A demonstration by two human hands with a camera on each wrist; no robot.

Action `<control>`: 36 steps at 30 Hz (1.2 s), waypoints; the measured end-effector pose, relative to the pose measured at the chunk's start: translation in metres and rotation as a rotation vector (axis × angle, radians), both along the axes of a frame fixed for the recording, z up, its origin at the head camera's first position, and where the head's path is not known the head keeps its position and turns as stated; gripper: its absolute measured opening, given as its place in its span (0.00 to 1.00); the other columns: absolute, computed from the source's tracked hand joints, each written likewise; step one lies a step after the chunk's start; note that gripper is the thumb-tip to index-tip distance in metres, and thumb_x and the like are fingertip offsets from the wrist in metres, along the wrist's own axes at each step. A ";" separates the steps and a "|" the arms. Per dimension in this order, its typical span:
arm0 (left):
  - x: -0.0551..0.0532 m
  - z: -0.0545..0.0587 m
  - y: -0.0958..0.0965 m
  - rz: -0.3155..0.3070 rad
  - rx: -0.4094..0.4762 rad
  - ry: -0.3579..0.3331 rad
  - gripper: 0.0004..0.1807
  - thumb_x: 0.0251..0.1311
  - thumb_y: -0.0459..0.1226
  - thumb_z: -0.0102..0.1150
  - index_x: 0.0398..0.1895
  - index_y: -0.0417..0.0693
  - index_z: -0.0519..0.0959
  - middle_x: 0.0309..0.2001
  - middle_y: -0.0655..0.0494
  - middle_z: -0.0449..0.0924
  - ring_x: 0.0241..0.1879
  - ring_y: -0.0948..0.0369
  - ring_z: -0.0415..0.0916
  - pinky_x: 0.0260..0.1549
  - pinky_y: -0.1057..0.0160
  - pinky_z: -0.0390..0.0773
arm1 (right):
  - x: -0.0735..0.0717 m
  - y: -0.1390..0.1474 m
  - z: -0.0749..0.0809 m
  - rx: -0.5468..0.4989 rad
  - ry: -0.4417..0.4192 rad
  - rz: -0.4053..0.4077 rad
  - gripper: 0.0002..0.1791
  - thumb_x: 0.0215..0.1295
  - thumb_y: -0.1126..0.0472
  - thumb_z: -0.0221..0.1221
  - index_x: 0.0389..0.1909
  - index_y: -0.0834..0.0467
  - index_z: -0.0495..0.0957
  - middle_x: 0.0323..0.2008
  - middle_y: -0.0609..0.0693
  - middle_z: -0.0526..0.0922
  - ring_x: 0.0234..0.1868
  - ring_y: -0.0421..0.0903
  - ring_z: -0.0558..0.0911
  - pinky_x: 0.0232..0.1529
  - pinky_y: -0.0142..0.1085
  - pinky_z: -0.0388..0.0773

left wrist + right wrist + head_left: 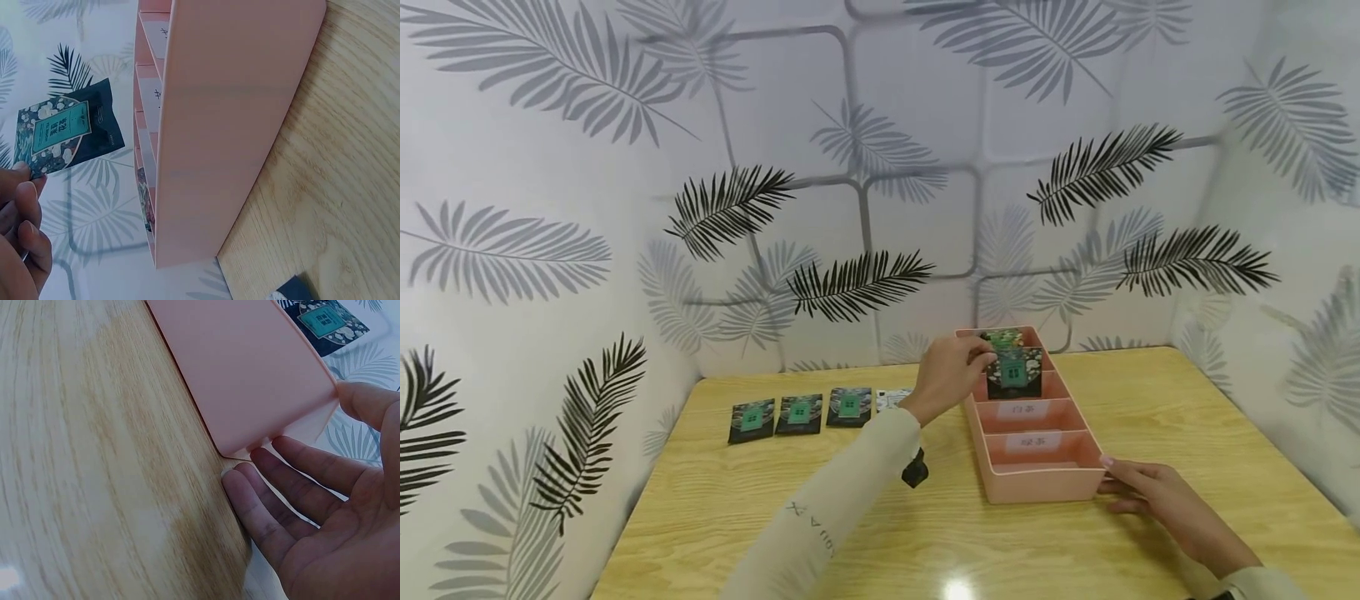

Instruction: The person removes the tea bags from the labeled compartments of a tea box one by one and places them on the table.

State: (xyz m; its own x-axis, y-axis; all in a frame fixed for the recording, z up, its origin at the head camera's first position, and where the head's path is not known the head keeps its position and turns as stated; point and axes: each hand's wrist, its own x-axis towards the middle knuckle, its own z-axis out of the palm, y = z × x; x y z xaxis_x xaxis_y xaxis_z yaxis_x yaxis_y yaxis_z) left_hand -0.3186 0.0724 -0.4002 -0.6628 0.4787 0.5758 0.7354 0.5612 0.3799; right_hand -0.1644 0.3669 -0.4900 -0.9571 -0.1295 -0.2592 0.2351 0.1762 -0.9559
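Between thumb and fingers, my left hand (946, 377) pinches the edge of a dark green tea sachet (1015, 374), held upright above the pink divided box (1045, 486). In the left wrist view the sachet (69, 128) shows a teal label and a white flower print. Another sachet (1002, 339), with green print, stands in the box's far compartment. My right hand (1157, 500) touches the box's near right corner; in the right wrist view its thumb rests at the rim and its fairly straight fingers (306, 472) lie against the wall.
Left of the box, three dark sachets (800, 414) lie in a row, with a white patterned packet (891, 399) partly behind my left wrist. A black item (915, 471) shows beside the left sleeve. White labels (1021, 409) mark the box dividers. A patterned wall covering backs the wooden table (700, 517).
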 end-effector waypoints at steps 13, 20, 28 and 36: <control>0.013 -0.005 -0.031 0.023 -0.012 -0.043 0.10 0.66 0.47 0.55 0.41 0.57 0.84 0.37 0.66 0.83 0.30 0.73 0.75 0.31 0.71 0.74 | 0.000 -0.002 0.001 0.038 0.000 -0.006 0.40 0.72 0.43 0.47 0.65 0.76 0.58 0.55 0.61 0.77 0.52 0.48 0.80 0.49 0.43 0.77; 0.017 -0.009 -0.049 0.026 -0.031 0.000 0.07 0.65 0.46 0.56 0.38 0.59 0.82 0.36 0.67 0.82 0.21 0.74 0.69 0.27 0.72 0.71 | 0.001 -0.005 -0.002 0.046 0.002 -0.025 0.40 0.72 0.43 0.47 0.65 0.76 0.58 0.56 0.62 0.76 0.52 0.47 0.80 0.49 0.43 0.77; 0.023 -0.018 -0.075 0.057 -0.031 -0.031 0.10 0.66 0.46 0.55 0.43 0.56 0.83 0.37 0.64 0.84 0.10 0.69 0.58 0.16 0.70 0.63 | 0.003 -0.008 -0.001 0.044 -0.006 -0.015 0.40 0.72 0.43 0.47 0.65 0.76 0.59 0.54 0.61 0.77 0.52 0.48 0.80 0.49 0.42 0.77; 0.020 -0.027 -0.106 0.069 0.009 -0.036 0.09 0.67 0.45 0.54 0.41 0.56 0.83 0.36 0.65 0.83 0.11 0.68 0.60 0.17 0.68 0.64 | 0.002 -0.008 0.002 0.057 -0.005 -0.030 0.40 0.72 0.42 0.47 0.65 0.76 0.59 0.54 0.60 0.77 0.52 0.48 0.80 0.49 0.42 0.77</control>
